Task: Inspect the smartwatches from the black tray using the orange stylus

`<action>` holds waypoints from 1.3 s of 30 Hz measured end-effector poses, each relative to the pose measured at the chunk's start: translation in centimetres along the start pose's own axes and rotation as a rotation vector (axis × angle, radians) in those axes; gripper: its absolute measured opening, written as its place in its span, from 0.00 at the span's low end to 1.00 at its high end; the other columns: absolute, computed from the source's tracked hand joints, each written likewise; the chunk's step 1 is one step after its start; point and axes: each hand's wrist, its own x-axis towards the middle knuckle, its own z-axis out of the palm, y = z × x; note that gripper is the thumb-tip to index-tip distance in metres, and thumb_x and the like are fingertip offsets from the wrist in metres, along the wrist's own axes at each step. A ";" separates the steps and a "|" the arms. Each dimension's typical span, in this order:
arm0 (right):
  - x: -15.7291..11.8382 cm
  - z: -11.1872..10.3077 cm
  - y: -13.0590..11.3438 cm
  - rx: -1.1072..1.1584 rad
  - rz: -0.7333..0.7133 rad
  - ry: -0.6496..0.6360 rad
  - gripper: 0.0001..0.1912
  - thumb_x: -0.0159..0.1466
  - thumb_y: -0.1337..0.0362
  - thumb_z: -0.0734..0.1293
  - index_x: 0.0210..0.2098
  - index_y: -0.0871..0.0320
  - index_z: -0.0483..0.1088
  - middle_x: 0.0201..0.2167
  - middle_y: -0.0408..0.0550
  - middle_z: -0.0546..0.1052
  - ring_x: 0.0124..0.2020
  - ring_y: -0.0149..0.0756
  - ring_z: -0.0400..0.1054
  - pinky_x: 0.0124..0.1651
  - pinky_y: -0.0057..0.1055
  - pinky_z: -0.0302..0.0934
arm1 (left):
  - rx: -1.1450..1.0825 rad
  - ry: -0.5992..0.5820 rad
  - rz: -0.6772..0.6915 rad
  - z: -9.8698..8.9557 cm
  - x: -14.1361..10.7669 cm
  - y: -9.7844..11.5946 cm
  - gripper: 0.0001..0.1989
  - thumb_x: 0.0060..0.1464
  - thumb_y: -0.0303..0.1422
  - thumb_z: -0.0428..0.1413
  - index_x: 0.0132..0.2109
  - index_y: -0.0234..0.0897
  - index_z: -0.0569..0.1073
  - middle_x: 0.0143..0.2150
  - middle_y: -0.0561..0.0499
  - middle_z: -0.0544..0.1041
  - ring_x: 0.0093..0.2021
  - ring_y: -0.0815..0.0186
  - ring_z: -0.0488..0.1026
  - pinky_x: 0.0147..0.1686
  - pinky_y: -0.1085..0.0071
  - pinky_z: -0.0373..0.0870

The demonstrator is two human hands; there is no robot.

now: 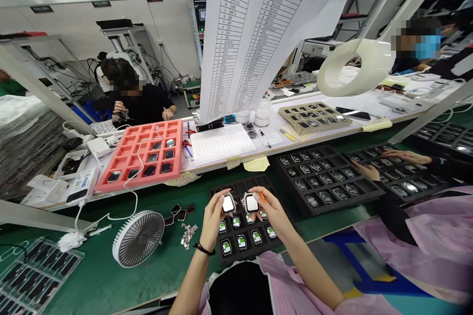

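Observation:
My left hand is closed around a smartwatch whose screen glows white. In my right hand is a second smartwatch, its lit screen showing faint lines of content. A thin orange item shows at the fingers of that hand; its kind is hard to make out. Both watches are held side by side above a black foam tray. Several watches with green and white screens, such as one smartwatch, sit in the tray's slots. My hands hide part of the tray's upper rows.
A white fan, small loose pieces and dark watch parts lie left. A pink foam tray rests on the shelf. At right, a co-worker's hands reach over another tray beside a black watch tray. Paper sheets hang ahead.

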 end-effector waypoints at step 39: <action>0.1 0.2 0.5 -0.062 -0.012 -0.083 0.22 0.57 0.56 0.71 0.48 0.52 0.66 0.33 0.45 0.73 0.22 0.30 0.68 0.18 0.25 0.53 | 0.032 -0.118 0.111 -0.2 0.1 -1.2 0.25 0.54 0.41 0.58 0.58 0.41 0.65 0.53 0.44 0.72 0.48 0.59 0.72 0.43 0.67 0.73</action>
